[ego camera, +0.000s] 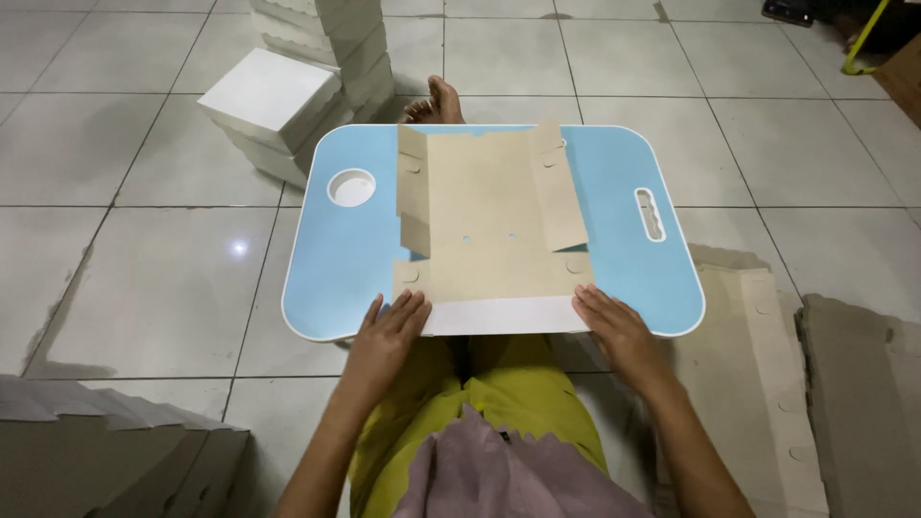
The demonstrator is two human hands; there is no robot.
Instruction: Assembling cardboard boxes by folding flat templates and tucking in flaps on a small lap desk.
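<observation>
A flat brown cardboard box blank (489, 216) lies on a light blue lap table (336, 259), its side flaps partly raised and its near flap folded over to show white. My left hand (389, 331) presses the near left corner of the blank. At the near right corner, my right hand (614, 326) rests on the same white flap edge. Fingers of both hands lie flat on the card.
Folded white boxes (273, 96) are stacked on the tiled floor at the back left. Flat cardboard blanks (767, 364) lie at my right, and more stacks (106, 451) sit at the near left. My foot (436, 101) shows beyond the table. The table has a round cup hole (352, 187) and a handle slot (649, 213).
</observation>
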